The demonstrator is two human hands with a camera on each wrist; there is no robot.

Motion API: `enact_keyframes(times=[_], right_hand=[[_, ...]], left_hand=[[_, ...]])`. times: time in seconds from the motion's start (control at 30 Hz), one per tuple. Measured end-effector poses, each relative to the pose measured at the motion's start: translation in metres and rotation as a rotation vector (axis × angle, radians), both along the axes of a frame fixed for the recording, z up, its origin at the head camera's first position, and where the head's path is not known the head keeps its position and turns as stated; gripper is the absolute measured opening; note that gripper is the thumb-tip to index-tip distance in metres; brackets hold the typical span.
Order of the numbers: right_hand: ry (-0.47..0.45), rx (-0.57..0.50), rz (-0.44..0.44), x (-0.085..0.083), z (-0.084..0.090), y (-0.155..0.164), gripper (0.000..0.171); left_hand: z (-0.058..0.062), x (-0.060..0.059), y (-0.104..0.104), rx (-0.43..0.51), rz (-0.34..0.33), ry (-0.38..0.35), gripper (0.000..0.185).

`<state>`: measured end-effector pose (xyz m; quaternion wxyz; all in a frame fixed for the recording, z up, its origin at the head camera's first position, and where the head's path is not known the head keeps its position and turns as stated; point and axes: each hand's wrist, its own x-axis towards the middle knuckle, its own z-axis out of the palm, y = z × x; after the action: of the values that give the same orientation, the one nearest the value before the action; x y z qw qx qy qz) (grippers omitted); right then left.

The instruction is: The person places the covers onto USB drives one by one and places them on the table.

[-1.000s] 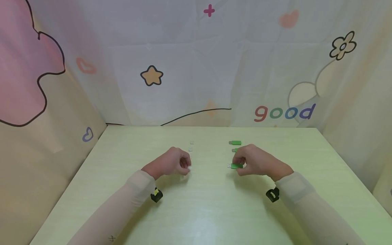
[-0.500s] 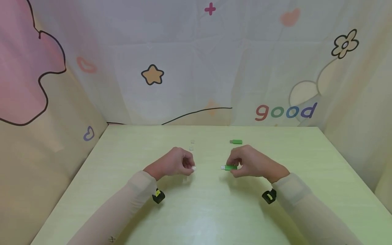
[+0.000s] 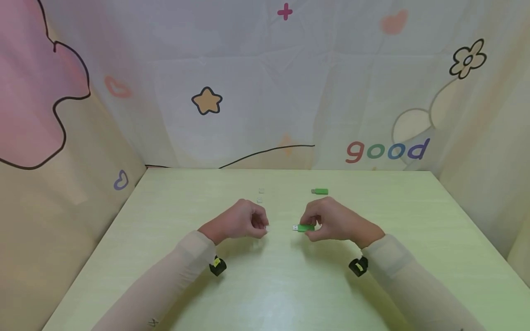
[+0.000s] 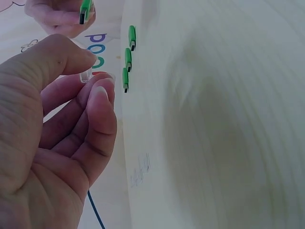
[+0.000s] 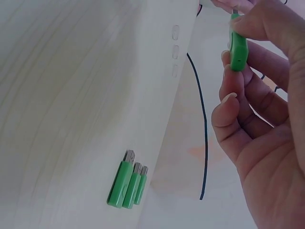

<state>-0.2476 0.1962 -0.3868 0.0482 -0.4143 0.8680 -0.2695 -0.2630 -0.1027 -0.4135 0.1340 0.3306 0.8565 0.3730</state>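
My left hand (image 3: 238, 221) pinches a small clear cap (image 4: 85, 76) between thumb and fingertips, above the table. Opposite it, my right hand (image 3: 337, 220) holds a green USB flash drive (image 3: 305, 228) by its body, the metal plug pointing left at the cap. A short gap separates cap and plug. Three more green USB flash drives (image 5: 122, 183) lie side by side on the table; in the head view my right hand covers all but the far one (image 3: 320, 191). Three clear caps (image 5: 175, 51) lie in a row beyond my left hand, faint against the surface.
The pale table (image 3: 265, 285) ends at a printed cloth backdrop (image 3: 256, 92) behind and at both sides. Dark wrist cameras (image 3: 217, 266) hang under both sleeves.
Both hands have come closer together, the left moving right with the cap and the right moving left with the flash drive. Both grips stay the same.
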Motion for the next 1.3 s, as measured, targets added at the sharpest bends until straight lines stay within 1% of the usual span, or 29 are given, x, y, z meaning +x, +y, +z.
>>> enact_keyframes(times=[0.1,0.4,0.6,0.8,0.93,1.17,1.3], right_hand=[[-0.003,-0.005,0.001,0.000,0.000,-0.002,0.012],[-0.015,-0.034,0.017,0.000,-0.004,-0.004,0.013],[0.006,-0.043,0.033,0.001,-0.006,-0.006,0.012],[0.017,-0.041,0.042,0.002,-0.008,-0.008,0.012],[0.015,-0.048,0.039,0.003,-0.007,-0.009,0.012],[0.006,-0.047,0.032,0.004,-0.007,-0.009,0.012],[0.009,-0.045,0.031,0.004,-0.008,-0.009,0.012]], left_hand=[[0.001,0.001,0.003,-0.007,-0.009,0.020,0.005],[0.002,0.005,0.015,0.026,-0.040,0.023,0.005],[0.003,0.008,0.021,0.034,-0.053,0.028,0.005],[0.004,0.010,0.027,0.030,-0.071,0.051,0.005],[0.005,0.011,0.030,0.017,-0.074,0.053,0.003],[0.004,0.011,0.034,0.003,-0.076,0.084,0.003],[0.005,0.011,0.036,0.002,-0.070,0.086,0.004]])
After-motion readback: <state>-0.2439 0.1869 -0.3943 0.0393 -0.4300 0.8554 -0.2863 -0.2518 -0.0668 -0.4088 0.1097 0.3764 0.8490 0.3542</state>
